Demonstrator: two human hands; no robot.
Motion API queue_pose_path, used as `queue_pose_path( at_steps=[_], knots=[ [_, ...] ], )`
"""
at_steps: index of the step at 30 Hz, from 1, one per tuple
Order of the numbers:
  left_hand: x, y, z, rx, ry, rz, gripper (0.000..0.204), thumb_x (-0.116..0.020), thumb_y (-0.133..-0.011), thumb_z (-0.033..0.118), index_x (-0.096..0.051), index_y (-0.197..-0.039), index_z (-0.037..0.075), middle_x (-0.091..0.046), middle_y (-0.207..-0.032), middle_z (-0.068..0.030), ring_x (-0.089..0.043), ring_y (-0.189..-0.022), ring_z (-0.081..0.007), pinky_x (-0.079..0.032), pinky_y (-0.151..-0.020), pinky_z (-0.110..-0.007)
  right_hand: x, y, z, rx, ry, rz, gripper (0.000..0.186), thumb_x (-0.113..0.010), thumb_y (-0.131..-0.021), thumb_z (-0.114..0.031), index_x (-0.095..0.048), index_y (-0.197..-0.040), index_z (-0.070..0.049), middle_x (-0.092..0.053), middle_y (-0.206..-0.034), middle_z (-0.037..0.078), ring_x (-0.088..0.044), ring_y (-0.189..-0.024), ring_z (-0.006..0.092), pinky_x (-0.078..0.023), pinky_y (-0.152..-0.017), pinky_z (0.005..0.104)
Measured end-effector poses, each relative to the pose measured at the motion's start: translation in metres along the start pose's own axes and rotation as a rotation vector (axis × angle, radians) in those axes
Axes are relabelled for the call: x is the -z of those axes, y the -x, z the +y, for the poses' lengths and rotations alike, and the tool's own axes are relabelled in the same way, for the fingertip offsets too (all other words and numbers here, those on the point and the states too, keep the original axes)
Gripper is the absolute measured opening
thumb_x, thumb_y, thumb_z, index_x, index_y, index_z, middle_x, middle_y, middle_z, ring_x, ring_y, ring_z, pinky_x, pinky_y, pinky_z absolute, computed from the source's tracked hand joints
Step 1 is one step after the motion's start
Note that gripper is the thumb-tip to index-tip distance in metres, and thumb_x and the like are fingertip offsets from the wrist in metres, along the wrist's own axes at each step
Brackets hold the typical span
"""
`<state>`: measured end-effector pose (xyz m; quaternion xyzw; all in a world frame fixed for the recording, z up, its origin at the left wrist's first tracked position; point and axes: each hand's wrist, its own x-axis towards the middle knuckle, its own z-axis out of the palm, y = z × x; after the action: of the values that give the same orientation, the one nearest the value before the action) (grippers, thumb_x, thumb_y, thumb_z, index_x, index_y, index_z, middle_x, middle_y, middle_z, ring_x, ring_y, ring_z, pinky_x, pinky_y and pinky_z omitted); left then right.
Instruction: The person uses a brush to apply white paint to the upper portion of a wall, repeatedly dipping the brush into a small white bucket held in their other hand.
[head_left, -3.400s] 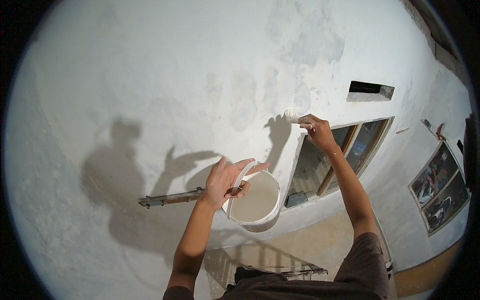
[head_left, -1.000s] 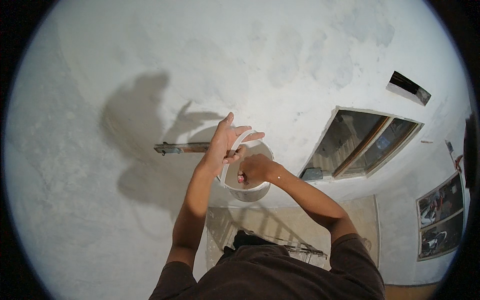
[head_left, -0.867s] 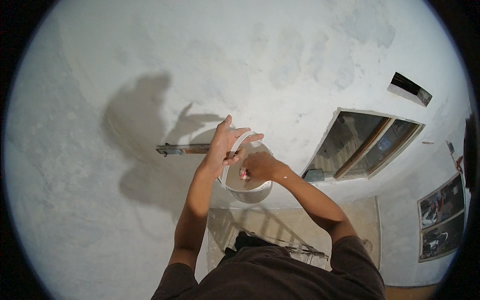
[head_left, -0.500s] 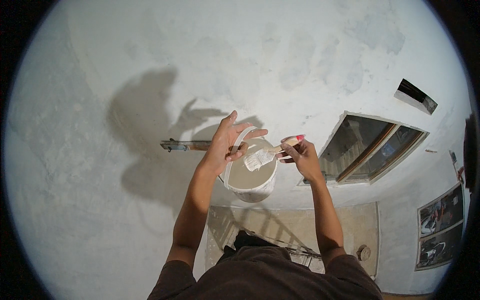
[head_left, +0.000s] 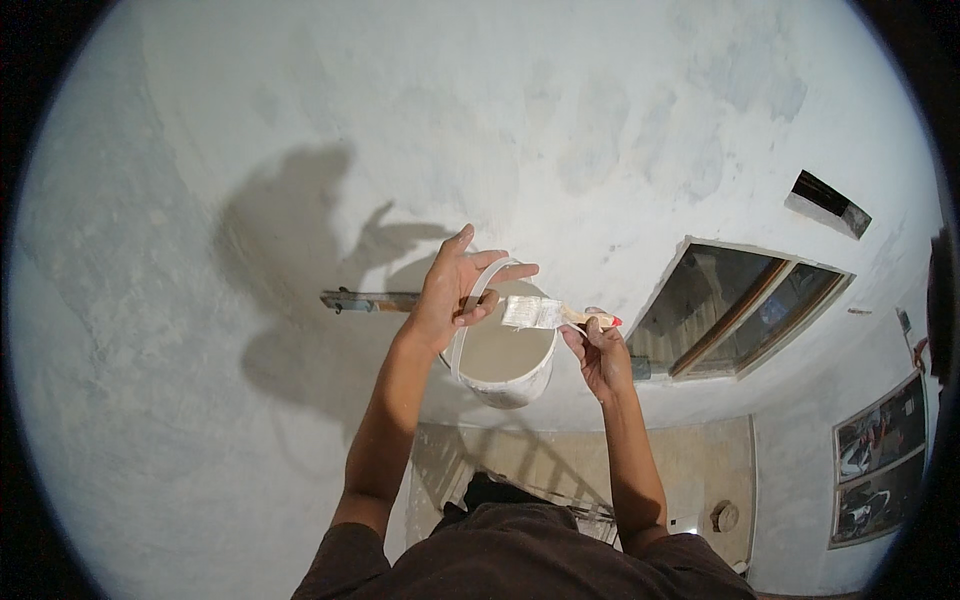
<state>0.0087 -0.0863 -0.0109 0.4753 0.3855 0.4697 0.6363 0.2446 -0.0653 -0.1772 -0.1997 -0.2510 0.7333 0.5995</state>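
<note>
Left hand [head_left: 455, 295], fingers splayed, hooks a white paint bucket's [head_left: 505, 360] handle while right hand [head_left: 598, 352] pinches a loaded paintbrush [head_left: 545, 314] over it, catching drips.

Both forearms are bare from the elbows to the hands, with no watch, glove or band on either wrist. The left hand [head_left: 452, 297] sits at about eleven o'clock from the right hand [head_left: 600, 355]. A dark brown short-sleeved shirt fills the six o'clock edge, its sleeves ending above the elbows.

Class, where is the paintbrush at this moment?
Head view, centre: the paintbrush is in the right hand, bristles over the white bucket hanging from the left hand.
</note>
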Motion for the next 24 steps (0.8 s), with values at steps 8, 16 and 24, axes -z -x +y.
queue_pose_path(
  at_steps=[8,16,24],
  knots=[
    [0.006,-0.004,-0.003,0.017,0.032,-0.047,0.096,-0.027,-0.096,0.063,-0.015,-0.148,-0.018,-0.06,-0.13,-0.0268,-0.031,-0.043,-0.0076,-0.023,-0.034,-0.02,0.006,0.002,-0.001,0.105,0.024,-0.031,0.023,-0.053,-0.101,-0.011,-0.051,-0.122,0.0,-0.067,-0.11,0.016,-0.07,-0.1,0.0284,-0.061,-0.086,0.0343],
    [0.006,-0.006,-0.01,-0.006,0.085,-0.067,0.097,-0.027,-0.096,0.063,-0.013,-0.149,-0.017,-0.061,-0.13,-0.0257,-0.032,-0.044,-0.0075,-0.023,-0.035,-0.019,0.009,0.01,0.006,0.053,-0.109,0.098,0.03,-0.058,-0.1,-0.025,-0.055,-0.119,-0.002,-0.066,-0.113,0.015,-0.07,-0.099,0.0264,-0.061,-0.084,0.0328],
    [0.008,-0.005,-0.017,-0.035,0.136,-0.097,0.096,-0.027,-0.096,0.062,-0.012,-0.149,-0.016,-0.061,-0.129,-0.0255,-0.031,-0.044,-0.0078,-0.023,-0.036,-0.02,0.012,0.014,0.021,0.061,-0.282,0.15,0.024,-0.065,-0.096,-0.022,-0.06,-0.11,-0.002,-0.066,-0.111,0.012,-0.068,-0.102,0.0233,-0.061,-0.089,0.0293]
  ],
)
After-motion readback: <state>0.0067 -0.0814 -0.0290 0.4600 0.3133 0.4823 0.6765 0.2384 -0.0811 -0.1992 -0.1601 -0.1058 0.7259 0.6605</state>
